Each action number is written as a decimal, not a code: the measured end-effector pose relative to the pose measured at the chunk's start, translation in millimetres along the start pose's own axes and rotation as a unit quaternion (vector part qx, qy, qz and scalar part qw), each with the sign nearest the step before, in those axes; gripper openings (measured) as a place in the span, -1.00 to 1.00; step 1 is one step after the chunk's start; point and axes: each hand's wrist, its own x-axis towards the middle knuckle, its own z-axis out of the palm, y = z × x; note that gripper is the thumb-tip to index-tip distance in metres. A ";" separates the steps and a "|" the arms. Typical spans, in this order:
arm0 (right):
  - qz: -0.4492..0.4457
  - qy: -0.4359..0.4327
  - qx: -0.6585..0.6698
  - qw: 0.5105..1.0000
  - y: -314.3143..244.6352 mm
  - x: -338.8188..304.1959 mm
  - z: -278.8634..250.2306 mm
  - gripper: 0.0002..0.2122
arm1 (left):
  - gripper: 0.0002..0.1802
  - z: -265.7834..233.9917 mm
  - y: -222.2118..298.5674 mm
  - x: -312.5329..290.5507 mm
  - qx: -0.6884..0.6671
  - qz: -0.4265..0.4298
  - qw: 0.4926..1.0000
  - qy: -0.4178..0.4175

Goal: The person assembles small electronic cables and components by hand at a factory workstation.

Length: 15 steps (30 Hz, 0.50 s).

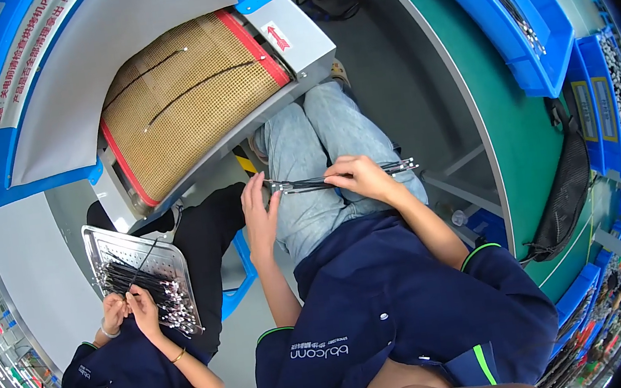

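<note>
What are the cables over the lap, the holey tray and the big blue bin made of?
Cables: black, smooth-looking covering, probably plastic or rubber; shiny tips, maybe metal. Tray: likely metal, silvery with bright glints. Blue bin: probably plastic, glossy with moulded-looking walls.

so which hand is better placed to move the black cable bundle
Probably the right hand: it grips the black cable bundle partway along, while the left hand is at the bundle's left end, thumb and fingers apart.

Right hand [359,176] in a pinch above the lap [314,221]! Left hand [257,212] at its left edge, thumb [274,203] apart.
</note>
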 end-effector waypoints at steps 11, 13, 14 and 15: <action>-0.063 -0.006 -0.029 0.998 -29.0 4.3 -17.0 -0.86 | -0.85 -19.1 44.6 1.8 -0.086 0.017 0.990 -0.109; -0.143 0.014 -0.043 0.989 -31.8 3.6 -20.5 -0.87 | -0.85 -9.0 53.4 4.7 -0.122 0.025 0.983 -0.136; -0.140 0.018 -0.045 0.989 -32.2 3.1 -22.7 -0.87 | -0.85 -3.9 57.7 6.5 -0.158 0.031 0.974 -0.161; -0.167 0.024 -0.049 0.984 -33.8 2.5 -24.6 -0.87 | -0.85 -2.1 64.1 6.8 -0.156 0.031 0.974 -0.163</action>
